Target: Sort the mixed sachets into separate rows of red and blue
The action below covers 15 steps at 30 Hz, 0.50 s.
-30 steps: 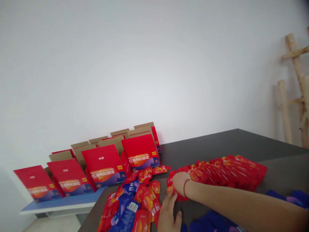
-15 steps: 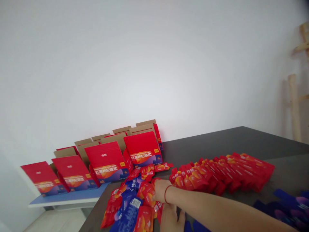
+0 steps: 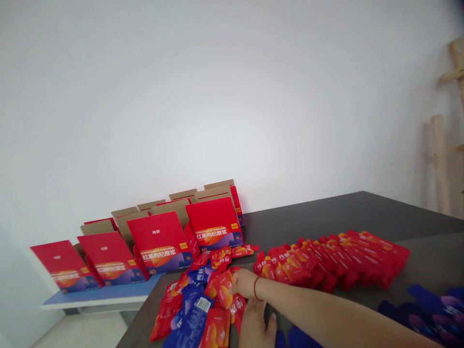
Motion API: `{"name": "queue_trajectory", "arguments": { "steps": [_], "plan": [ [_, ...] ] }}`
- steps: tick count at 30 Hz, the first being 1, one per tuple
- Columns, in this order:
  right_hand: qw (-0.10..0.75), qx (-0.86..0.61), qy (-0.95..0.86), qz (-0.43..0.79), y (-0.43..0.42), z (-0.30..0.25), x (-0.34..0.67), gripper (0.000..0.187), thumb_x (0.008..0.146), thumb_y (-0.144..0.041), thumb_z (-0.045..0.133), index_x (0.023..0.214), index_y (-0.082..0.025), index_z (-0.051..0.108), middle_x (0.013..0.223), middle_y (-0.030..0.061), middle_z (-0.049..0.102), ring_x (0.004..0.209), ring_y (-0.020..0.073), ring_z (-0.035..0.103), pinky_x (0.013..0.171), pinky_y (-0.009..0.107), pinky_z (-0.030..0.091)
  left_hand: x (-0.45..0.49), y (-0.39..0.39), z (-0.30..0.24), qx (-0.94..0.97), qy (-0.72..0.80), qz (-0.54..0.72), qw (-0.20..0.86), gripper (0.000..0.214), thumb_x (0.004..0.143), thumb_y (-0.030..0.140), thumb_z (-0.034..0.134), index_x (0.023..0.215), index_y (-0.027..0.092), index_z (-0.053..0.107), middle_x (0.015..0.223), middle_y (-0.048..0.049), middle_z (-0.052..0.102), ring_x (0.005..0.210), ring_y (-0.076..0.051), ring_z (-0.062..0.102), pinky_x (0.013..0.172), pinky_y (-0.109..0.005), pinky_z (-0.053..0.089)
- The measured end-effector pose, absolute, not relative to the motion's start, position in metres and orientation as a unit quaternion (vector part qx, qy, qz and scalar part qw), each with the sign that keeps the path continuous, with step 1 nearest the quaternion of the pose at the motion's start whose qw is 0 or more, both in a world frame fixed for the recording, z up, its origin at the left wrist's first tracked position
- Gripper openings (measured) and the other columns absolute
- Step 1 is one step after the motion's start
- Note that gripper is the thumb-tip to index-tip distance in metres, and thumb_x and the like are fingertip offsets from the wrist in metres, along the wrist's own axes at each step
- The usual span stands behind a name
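My right hand [image 3: 243, 283], a red string around its wrist, reaches left across the dark table [image 3: 326, 212] into a loose pile of red and blue sachets [image 3: 197, 309]. Its fingers close on a red sachet [image 3: 224, 289] at the top of the pile. Just below the right wrist, my left hand [image 3: 254, 323] lies flat on the table beside the pile's right edge, with its fingertips partly hidden. A long overlapping row of red sachets [image 3: 337, 258] runs to the right of my right hand.
Several red cartons [image 3: 159, 244] with open brown flaps stand in rows at the far left, some on a lower blue-topped shelf [image 3: 97, 299]. Blue sachets [image 3: 431, 309] lie at the lower right. A wooden rack [image 3: 440, 164] leans by the right wall.
My right hand has moved left, from the end of the red sachet row to the loose pile. My left hand has dropped slightly lower. The view has shifted a little.
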State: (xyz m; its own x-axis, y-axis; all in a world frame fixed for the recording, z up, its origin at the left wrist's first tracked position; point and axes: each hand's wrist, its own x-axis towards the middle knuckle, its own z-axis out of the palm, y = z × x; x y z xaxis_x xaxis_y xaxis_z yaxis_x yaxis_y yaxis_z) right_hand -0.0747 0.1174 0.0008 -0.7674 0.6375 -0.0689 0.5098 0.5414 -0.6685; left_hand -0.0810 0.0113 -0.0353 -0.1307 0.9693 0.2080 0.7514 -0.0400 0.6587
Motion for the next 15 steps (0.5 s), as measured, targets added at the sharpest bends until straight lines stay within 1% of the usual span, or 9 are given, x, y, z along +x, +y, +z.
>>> {"name": "queue_trajectory", "arguments": {
  "steps": [4,6,8,10,12,14,15],
  "plan": [
    [0.118,-0.317,-0.853,0.398,0.126,0.008,-0.071,0.027,0.091,-0.035,0.058,0.110,-0.016,0.060,0.108,0.0054,0.063,0.089,0.0182,0.063,0.076,0.038,0.054,-0.086,0.018,-0.047,0.596,0.666,0.413,0.176,0.055,0.070,0.012,0.049,0.124,0.012,0.059,0.137,-0.0139,0.054,0.130,-0.028,0.045,0.113,-0.042,0.029],
    [0.146,-0.312,-0.846,0.407,0.132,0.017,-0.064,0.029,0.092,-0.036,0.057,0.113,-0.016,0.058,0.108,0.0058,0.062,0.088,0.0179,0.063,0.075,0.037,0.054,-0.090,0.022,-0.053,0.560,0.650,0.472,0.203,0.053,0.070,0.013,0.048,0.123,0.011,0.059,0.134,-0.0140,0.057,0.127,-0.027,0.048,0.112,-0.041,0.030],
    [0.168,-0.299,-0.847,0.406,0.139,0.028,-0.054,0.028,0.094,-0.033,0.052,0.116,-0.016,0.056,0.106,0.0057,0.064,0.084,0.0164,0.064,0.071,0.034,0.055,-0.094,0.025,-0.056,0.529,0.610,0.536,0.247,0.050,0.071,0.015,0.047,0.118,0.012,0.061,0.128,-0.0123,0.061,0.123,-0.025,0.053,0.109,-0.039,0.035],
    [0.183,-0.280,-0.857,0.391,0.145,0.040,-0.042,0.026,0.098,-0.025,0.042,0.117,-0.016,0.055,0.102,0.0050,0.067,0.082,0.0150,0.065,0.069,0.030,0.053,-0.095,0.026,-0.057,0.511,0.569,0.577,0.285,0.043,0.071,0.017,0.046,0.109,0.015,0.065,0.117,-0.0095,0.068,0.113,-0.023,0.060,0.104,-0.037,0.041],
    [0.192,-0.255,-0.876,0.361,0.151,0.051,-0.028,0.032,0.096,-0.015,0.032,0.116,-0.016,0.057,0.101,0.0041,0.069,0.086,0.0148,0.065,0.071,0.026,0.051,-0.097,0.026,-0.055,0.498,0.554,0.598,0.297,0.032,0.072,0.020,0.047,0.095,0.018,0.069,0.099,-0.0070,0.073,0.099,-0.023,0.066,0.095,-0.037,0.046],
    [0.195,-0.224,-0.899,0.321,0.154,0.061,-0.015,0.039,0.093,-0.009,0.029,0.114,-0.016,0.061,0.104,0.0032,0.070,0.093,0.0148,0.064,0.077,0.025,0.048,-0.100,0.027,-0.051,0.475,0.554,0.613,0.302,0.022,0.074,0.027,0.050,0.080,0.019,0.069,0.081,-0.0052,0.073,0.082,-0.022,0.067,0.082,-0.035,0.050],
    [0.191,-0.208,-0.912,0.299,0.154,0.065,-0.010,0.040,0.091,-0.008,0.030,0.112,-0.017,0.063,0.106,0.0030,0.070,0.095,0.0153,0.063,0.080,0.025,0.046,-0.103,0.027,-0.048,0.453,0.555,0.625,0.311,0.022,0.075,0.034,0.051,0.075,0.019,0.068,0.074,-0.0045,0.071,0.074,-0.021,0.066,0.074,-0.034,0.051]
  ]
}}
